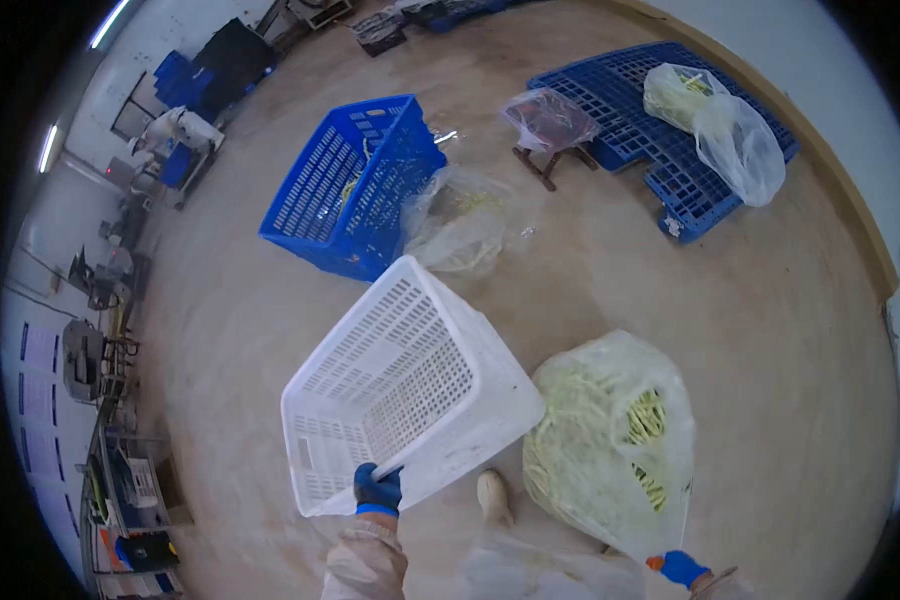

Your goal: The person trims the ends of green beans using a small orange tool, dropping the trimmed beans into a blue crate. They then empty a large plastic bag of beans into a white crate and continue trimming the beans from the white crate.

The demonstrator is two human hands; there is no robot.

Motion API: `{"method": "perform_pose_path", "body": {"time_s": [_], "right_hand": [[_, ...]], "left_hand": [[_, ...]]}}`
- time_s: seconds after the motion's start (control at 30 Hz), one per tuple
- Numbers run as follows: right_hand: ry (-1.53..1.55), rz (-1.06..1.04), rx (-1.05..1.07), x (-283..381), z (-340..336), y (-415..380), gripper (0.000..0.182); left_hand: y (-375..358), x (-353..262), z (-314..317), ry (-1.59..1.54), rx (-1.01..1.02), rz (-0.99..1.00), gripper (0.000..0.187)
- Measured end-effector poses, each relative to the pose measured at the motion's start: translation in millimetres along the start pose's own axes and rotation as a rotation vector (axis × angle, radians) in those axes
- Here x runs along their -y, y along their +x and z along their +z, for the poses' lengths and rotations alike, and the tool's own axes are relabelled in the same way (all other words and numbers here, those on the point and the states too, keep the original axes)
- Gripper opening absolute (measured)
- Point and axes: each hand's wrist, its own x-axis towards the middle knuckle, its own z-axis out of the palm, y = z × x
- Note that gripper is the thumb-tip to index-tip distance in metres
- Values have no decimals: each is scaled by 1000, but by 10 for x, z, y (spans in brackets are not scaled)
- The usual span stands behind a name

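My left hand (378, 490), in a blue glove, grips the near rim of a white perforated crate (480, 400). The crate is tilted, and no contents show in it. At the lower right my right hand (680, 568), also blue-gloved with an orange patch at the fingertips, is closed on the edge of a large clear plastic bag (610, 440). Pale green, long thin vegetables fill the bag, some of them showing through two openings. The bag lies right of the crate.
A blue crate (370, 190) stands beyond, beside a clear bag (460, 220). Blue pallets (620, 90) at the upper right carry a bag (740, 150). A reddish bag (550, 120) sits on a low stand. A person (185, 130) is far left near machines. A boot (493, 497) shows below.
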Motion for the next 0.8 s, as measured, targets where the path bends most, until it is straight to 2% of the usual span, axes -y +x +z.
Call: {"method": "perform_pose_path", "body": {"time_s": [0.07,0.1,0.13,0.17,0.2,0.23,0.27,0.3,0.37,0.4,0.43,0.47,0.5,0.53,0.6,0.63,0.67,0.73,0.8], "right_hand": [[-221,262,86,81,282,-144,56],[-54,262,70,30,465,-216,57],[108,262,52,-23,627,-287,61],[188,246,43,-11,728,-349,62],[266,231,35,23,825,-393,62],[154,238,-3,11,932,-407,56],[154,241,-1,14,1023,-413,56],[229,241,-18,42,1085,-426,55],[296,232,-31,233,1032,-542,54],[296,241,-37,343,991,-527,54],[273,254,-37,424,972,-553,55],[252,271,-36,417,970,-606,55],[369,139,-64,169,1146,-572,54],[377,161,-64,167,1133,-559,54],[-17,313,34,335,1046,-569,44],[59,270,36,394,981,-569,49],[143,235,29,426,930,-575,55],[91,148,-52,447,928,-602,54],[237,107,-155,796,694,-713,48]], "left_hand": [[106,-280,400,653,120,148,24],[207,-106,654,-123,111,-66,28],[306,69,905,-907,-35,-232,32],[353,89,1152,-1048,-94,-348,44],[267,-65,1469,-1018,-151,-316,46],[318,35,1683,-1139,-188,-390,47],[324,124,1909,-1095,-182,-341,48],[350,209,2093,-1131,-164,-418,47],[276,417,2524,-918,-132,-316,38],[203,290,2771,-1081,-220,-431,35],[225,683,2938,-332,-217,-105,32],[182,835,3015,-33,-165,83,32],[136,971,3093,318,-179,287,32],[95,1121,3173,606,-251,484,34],[-225,594,3166,497,243,323,39],[-425,387,3167,108,386,-72,54],[-624,176,3173,-243,364,-492,71],[-1221,412,2953,218,653,-55,74],[-1951,32,2648,397,1006,-54,86]]}}
